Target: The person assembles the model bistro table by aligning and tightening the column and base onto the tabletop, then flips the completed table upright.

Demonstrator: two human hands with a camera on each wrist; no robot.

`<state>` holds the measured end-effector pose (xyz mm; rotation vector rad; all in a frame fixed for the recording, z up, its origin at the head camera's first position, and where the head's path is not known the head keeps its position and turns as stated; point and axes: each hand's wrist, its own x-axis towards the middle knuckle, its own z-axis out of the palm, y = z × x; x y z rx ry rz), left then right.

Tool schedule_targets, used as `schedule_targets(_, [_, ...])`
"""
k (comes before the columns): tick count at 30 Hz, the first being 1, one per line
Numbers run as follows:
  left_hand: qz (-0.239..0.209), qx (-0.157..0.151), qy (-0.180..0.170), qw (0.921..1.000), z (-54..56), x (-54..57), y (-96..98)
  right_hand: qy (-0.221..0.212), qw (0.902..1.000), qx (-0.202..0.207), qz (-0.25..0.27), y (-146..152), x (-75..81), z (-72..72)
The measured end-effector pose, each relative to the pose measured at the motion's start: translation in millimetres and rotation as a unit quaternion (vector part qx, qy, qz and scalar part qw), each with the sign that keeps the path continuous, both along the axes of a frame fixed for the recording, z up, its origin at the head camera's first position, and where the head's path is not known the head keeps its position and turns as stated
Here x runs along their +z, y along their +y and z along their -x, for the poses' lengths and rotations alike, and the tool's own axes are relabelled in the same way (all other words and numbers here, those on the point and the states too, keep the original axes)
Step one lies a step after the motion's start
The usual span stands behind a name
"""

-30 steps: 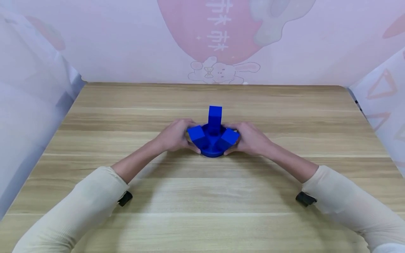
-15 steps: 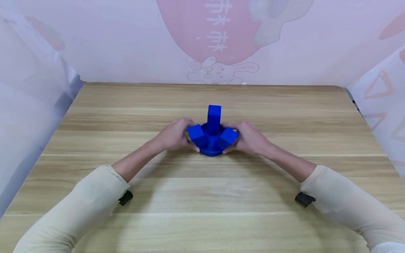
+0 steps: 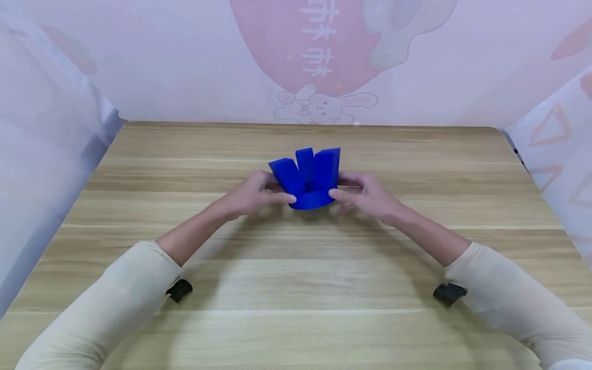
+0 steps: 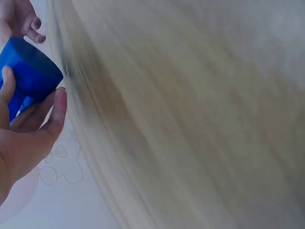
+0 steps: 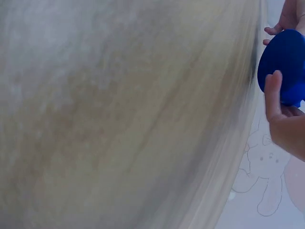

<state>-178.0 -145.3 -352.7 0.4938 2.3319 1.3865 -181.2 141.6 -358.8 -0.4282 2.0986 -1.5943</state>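
A blue object [image 3: 311, 199] with a round base and three block-like prongs fanning upward is held between both hands near the middle of the table. My left hand [image 3: 254, 195] grips its left side, the thumb on the front of the base. On the opposite side my right hand [image 3: 367, 198] grips it, thumb likewise at the front rim. The base looks raised off the wood, with a shadow under it. In the left wrist view the flat underside of the blue object [image 4: 31, 67] shows; the right wrist view also shows its round bottom [image 5: 283, 62]. Some fingers are hidden behind it.
The wood-grain table [image 3: 310, 288] spreads around the hands. A pale pink printed panel [image 3: 185, 61] stands along its far edge, and white sheeting [image 3: 41, 128] hangs at the left. Small black devices [image 3: 179, 291] sit under both sleeve cuffs.
The blue object has come up off the table and tilted, so its front rim and prong faces now show. Both hands have risen with it, thumbs shifting onto the front of the base.
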Motion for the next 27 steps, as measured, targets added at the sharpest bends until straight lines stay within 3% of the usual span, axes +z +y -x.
schedule_targets(3, [-0.042,0.021,-0.018,0.9987,-2.5,4.2,1.7,0.002,0.9993,-0.007,0.035,-1.3,3.9,0.4])
schedule_targets(6, [-0.069,0.044,-0.019,0.9965,-4.5,11.1,5.4,0.036,0.999,-0.007,0.027,-3.6,9.4,-0.1])
schedule_targets(10, [-0.058,0.053,-0.031,0.9964,-7.2,21.4,7.6,0.099,0.995,-0.002,-0.016,-5.1,16.8,-1.7])
schedule_targets(13, [-0.037,0.042,-0.037,0.9978,-11.3,28.2,6.2,0.118,0.9923,0.0,-0.037,-4.6,21.7,-3.9])
schedule_targets(16, [-0.035,0.054,-0.032,0.9974,-17.2,32.7,8.4,0.079,0.9965,-0.015,-0.019,-4.8,27.1,-7.8])
schedule_targets(18, [-0.052,0.078,-0.034,0.995,-21.2,34.5,12.2,0.041,0.9982,-0.044,0.007,-6.2,30.3,-10.5])
schedule_targets(21, [-0.094,0.13,-0.047,0.9859,-26.3,36.6,17.8,-0.008,0.9952,-0.089,0.04,-8.7,34.4,-14.4])
schedule_targets(23, [-0.116,0.146,-0.05,0.9812,-28.3,37.6,19.3,-0.018,0.9938,-0.1,0.046,-9.8,35.5,-15.7])
schedule_targets(27, [-0.112,0.109,-0.053,0.9863,-30.6,35.3,16.1,-0.017,0.9979,-0.05,0.038,-5.7,32.8,-17.4])
